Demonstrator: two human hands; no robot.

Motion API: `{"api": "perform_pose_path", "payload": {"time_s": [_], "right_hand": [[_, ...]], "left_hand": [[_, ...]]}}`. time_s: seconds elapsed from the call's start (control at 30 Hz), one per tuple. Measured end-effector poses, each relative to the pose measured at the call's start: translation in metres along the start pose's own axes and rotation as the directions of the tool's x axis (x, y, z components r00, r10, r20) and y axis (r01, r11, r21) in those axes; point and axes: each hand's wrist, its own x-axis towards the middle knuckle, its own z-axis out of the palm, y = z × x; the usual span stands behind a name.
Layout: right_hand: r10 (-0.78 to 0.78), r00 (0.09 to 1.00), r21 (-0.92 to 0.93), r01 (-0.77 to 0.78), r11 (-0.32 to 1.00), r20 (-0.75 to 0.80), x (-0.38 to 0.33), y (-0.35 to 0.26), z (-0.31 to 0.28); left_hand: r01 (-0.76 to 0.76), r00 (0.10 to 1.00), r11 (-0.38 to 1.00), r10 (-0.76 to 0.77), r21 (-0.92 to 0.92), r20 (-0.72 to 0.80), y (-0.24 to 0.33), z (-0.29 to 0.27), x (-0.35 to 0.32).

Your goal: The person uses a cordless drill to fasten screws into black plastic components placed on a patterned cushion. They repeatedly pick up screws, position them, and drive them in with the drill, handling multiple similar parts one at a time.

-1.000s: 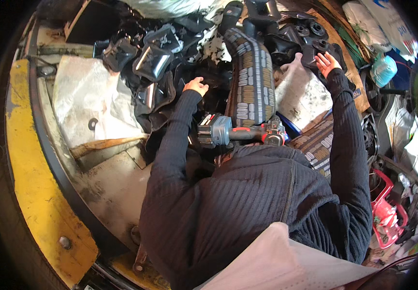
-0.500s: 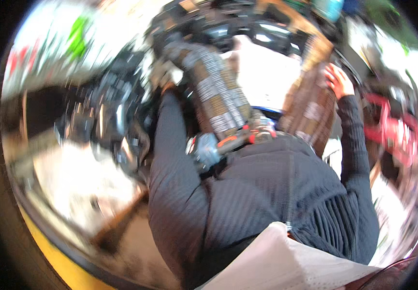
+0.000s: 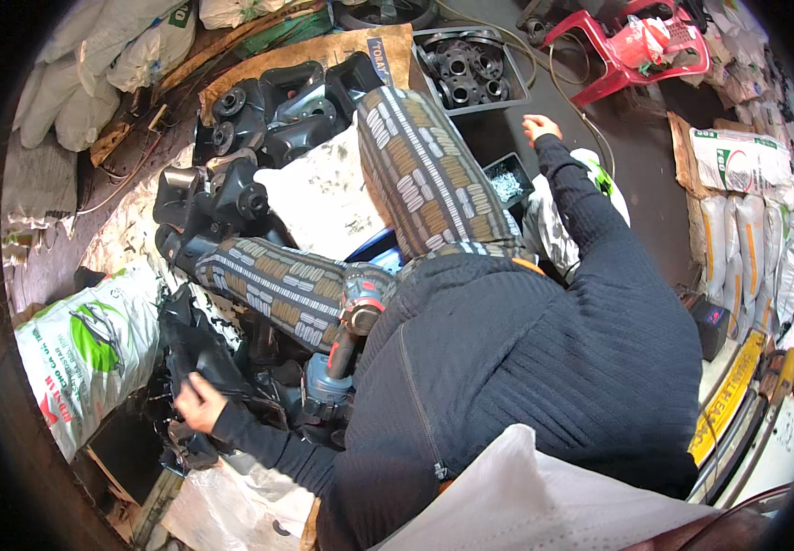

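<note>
Fingers half bent and a little apart on the left hand [image 3: 199, 404], with nothing seen in their grip. Hangs right by a shiny black plastic piece [image 3: 202, 344], part of a dark heap beside the left leg [image 3: 273, 285] in grey and brown patterned cloth; cannot tell if touching. Fingers of the right hand [image 3: 540, 129] curled in and close together, pinching nothing in sight. Hovers between the near right corner of a grey plastic crate [image 3: 489, 107] of round black parts [image 3: 461, 69] and a small dark tray [image 3: 527, 176], with tiny silver screws [image 3: 507, 184] inside its edges.

At the top of the left leg, against the black ribbed top [image 3: 507, 349], a blue-grey and red power drill [image 3: 342, 354], out of both hands. Past the knees, along the near edge of a brown paper sheet [image 3: 342, 50], a bunch of black funnel-shaped plastic pieces [image 3: 291, 87]. More of them by the left edge of a speckled white sheet [image 3: 328, 197] between the legs.

Looks partly done: round ends already on some funnel-shaped pieces, it seems. Seems to have plenty left too: loose round parts in the crate, lots of screws in the tray. Cannot tell done from undone in the dark heap.
</note>
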Motion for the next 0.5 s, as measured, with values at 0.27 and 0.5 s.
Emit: {"api": "perform_pose_path", "payload": {"time_s": [0.27,0.5], "right_hand": [[-0.693,0.72,-0.153,0.688,0.71,0.02,0.04,-0.135,0.094],[-0.652,0.735,-0.267,0.676,0.687,0.186,0.054,-0.163,0.14]], "left_hand": [[-0.631,0.699,0.649,0.713,-0.424,0.052,0.191,0.04,0.038],[-0.812,0.414,0.429,0.901,-0.395,0.129,0.216,0.141,-0.024]]}}
